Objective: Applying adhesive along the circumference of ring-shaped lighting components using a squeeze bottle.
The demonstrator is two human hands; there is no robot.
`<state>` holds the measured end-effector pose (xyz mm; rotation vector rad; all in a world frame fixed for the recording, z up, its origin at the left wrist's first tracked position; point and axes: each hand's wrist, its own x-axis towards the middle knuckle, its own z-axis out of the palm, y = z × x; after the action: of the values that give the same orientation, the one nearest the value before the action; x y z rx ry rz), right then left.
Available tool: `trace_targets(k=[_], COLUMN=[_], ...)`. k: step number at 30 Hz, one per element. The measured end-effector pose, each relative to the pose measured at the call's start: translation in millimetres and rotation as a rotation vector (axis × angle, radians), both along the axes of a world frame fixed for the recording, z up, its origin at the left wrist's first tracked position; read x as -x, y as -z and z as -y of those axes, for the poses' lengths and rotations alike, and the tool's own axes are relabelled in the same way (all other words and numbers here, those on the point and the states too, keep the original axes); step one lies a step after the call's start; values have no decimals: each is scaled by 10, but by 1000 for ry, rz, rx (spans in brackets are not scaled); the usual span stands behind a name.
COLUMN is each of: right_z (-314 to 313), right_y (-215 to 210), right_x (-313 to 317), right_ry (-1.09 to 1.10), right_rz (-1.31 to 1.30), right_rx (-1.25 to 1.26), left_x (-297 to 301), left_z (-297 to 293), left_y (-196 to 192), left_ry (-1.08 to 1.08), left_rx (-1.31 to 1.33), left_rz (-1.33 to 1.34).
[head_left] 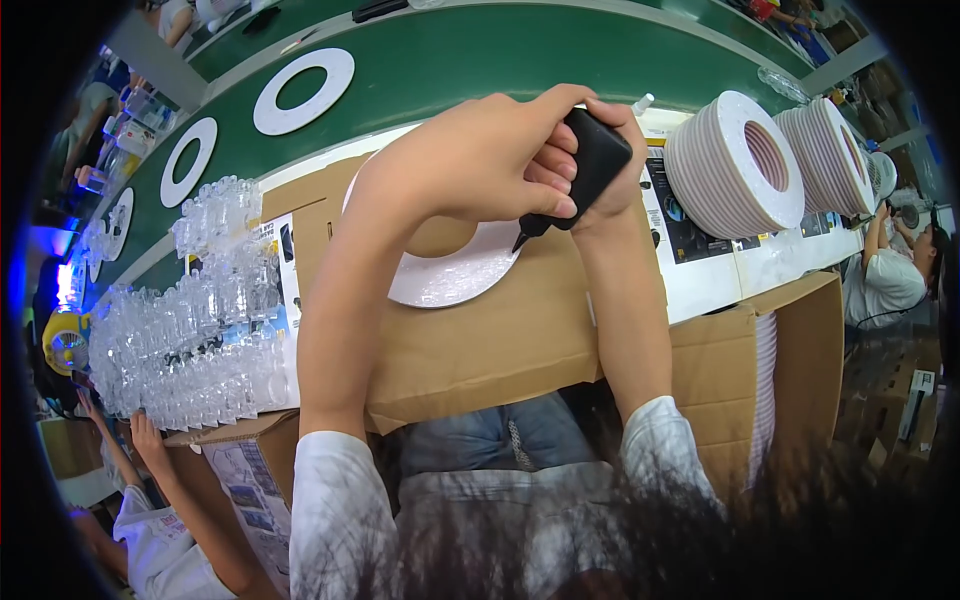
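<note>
In front of me, both my hands are closed around a black squeeze bottle with a narrow pointed nozzle. My left hand reaches across and wraps its fingers on the bottle's near left side. From the right, my right hand grips its other side. The nozzle is tilted down to the left, by the edge of a flat white ring. That ring lies on a sheet of brown cardboard; my left hand and forearm hide much of it. Whether the nozzle tip touches the ring I cannot tell.
Several clear plastic pieces crowd the table at left. Stacks of white rings stand at right, above an open carton. More flat rings lie on the green surface. Co-workers sit at left and right.
</note>
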<state>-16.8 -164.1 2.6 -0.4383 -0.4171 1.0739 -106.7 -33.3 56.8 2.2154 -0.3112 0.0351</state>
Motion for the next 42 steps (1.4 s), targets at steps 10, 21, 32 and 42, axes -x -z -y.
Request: trace_targets(k=[10, 21, 32, 42], right_z=[-18, 25, 96, 54], right_y=[35, 48, -15, 15], right_x=[-5, -103, -104, -107], right_ry=[-1, -37, 63, 54], right_rz=[3, -3, 74, 83], right_rx=[18, -133, -97, -48], left_x=[-9, -45, -88, -75], left_z=[-33, 31, 63, 14], left_y=[18, -6, 20, 4], left_ry=[10, 41, 66, 97], left_rx=[-32, 33, 42, 53], left_rz=[-3, 80, 154, 88])
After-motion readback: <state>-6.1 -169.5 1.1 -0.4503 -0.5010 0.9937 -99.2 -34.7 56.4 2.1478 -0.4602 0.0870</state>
